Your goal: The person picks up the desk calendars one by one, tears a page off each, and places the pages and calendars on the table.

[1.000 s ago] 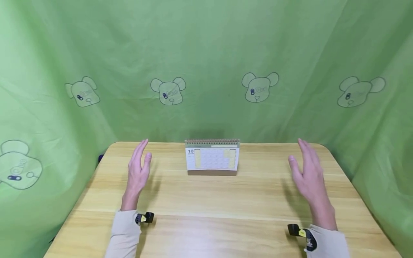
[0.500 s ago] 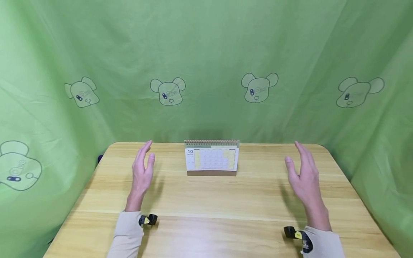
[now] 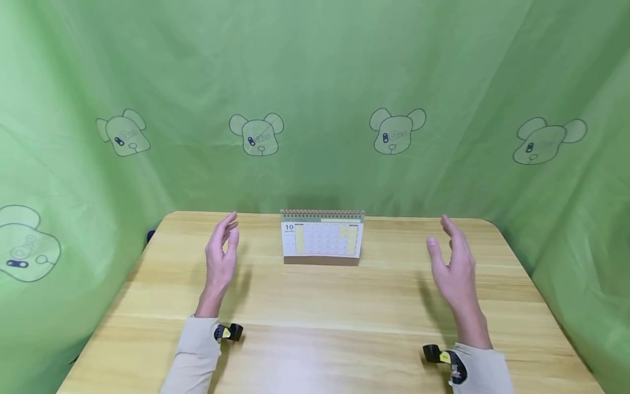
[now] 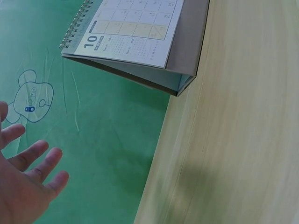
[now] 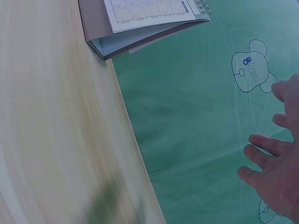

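calendar: desk calendar (image 3: 322, 237) stands upright at 12 o'clock on the table (image 3: 315, 306), back edge, page facing the person.
left hand: left hand (image 3: 220, 257) at 10 o'clock of table centre, fingers relaxed and apart, holds nothing.
right hand: right hand (image 3: 455, 265) at 2 o'clock, palm inward, also empty.
why: judged, hands flank the calendar, ready to grip both sides.
text: page reads "10" (image 4: 91, 41).
backdrop: green cloth (image 3: 315, 82), bear prints.

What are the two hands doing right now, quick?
Left hand: open, fingers relaxed, holding nothing, left of the desk calendar.
Right hand: open, holding nothing, right of the calendar.
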The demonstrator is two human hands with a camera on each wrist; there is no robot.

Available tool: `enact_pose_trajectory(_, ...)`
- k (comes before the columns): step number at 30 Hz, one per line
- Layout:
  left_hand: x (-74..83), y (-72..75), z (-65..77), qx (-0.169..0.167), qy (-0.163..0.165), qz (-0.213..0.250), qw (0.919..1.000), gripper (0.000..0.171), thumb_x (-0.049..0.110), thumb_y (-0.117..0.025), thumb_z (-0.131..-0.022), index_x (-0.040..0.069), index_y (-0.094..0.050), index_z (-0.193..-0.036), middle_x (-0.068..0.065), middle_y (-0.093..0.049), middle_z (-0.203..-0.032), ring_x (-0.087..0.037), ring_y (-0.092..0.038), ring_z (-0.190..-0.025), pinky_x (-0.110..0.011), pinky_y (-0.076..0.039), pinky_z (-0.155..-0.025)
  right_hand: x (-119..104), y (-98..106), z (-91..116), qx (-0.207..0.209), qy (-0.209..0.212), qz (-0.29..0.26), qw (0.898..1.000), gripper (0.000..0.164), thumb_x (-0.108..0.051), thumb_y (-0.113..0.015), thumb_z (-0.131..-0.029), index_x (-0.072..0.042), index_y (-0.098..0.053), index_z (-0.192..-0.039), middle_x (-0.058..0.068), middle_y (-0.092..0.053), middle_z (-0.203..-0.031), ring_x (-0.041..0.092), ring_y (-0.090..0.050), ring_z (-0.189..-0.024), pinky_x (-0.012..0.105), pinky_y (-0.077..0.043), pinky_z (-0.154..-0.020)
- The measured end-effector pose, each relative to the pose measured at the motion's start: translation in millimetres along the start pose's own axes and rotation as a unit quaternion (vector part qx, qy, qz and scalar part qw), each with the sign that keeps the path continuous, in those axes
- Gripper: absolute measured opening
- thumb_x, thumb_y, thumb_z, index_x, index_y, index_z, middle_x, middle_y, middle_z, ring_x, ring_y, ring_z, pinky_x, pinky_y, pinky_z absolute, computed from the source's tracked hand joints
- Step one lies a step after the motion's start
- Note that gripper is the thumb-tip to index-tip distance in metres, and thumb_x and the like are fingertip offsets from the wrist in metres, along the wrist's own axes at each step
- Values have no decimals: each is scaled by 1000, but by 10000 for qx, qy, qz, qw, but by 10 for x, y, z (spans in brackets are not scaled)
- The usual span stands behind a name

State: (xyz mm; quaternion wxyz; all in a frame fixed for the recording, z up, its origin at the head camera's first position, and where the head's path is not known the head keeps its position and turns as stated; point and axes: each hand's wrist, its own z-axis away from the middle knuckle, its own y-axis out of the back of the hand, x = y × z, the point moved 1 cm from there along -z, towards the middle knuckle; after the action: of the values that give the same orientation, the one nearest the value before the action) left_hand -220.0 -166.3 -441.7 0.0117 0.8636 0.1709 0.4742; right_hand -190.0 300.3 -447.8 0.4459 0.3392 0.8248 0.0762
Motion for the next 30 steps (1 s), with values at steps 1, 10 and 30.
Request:
enact_pose_trajectory(1, 35, -3, -1, 8, 3, 18, 10000, 38, 0, -48, -106, -11, -49, -143, -33, -53, -142, -50, -54, -127, -54, -42, -114, -2, -8, 3, 9, -25, -16, 10000, 56, -15, -61, -103, -15, -43, -156, 13, -49, -154, 32, -44, -140, 34, -35, -118)
enact_pose_trajectory(10, 55, -35, 23, 74, 167, 266, 9995, 37, -1, -48, -106, -14, -50, -140, -29, -57, -140, -50, -57, -123, -17, -47, -104, -29, -66, 10, -76, -465, -449, 9979, 53, -18, -59, -105, -14, -43, -155, 12, -51, -152, 28, -46, -140, 41, -37, -120)
enact_pose_trajectory(30, 108, -109, 43, -107, 376, 774, 9962, 36, 0, -47, -106, -12, -51, -140, -32, -56, -137, -50, -61, -116, -33, -53, -102, -395, -139, 45, -256, -474, -852, 9949, 48, -10, -54, -106, 2, -43, -151, 26, -51, -147, 43, -47, -136, 32, -40, -118)
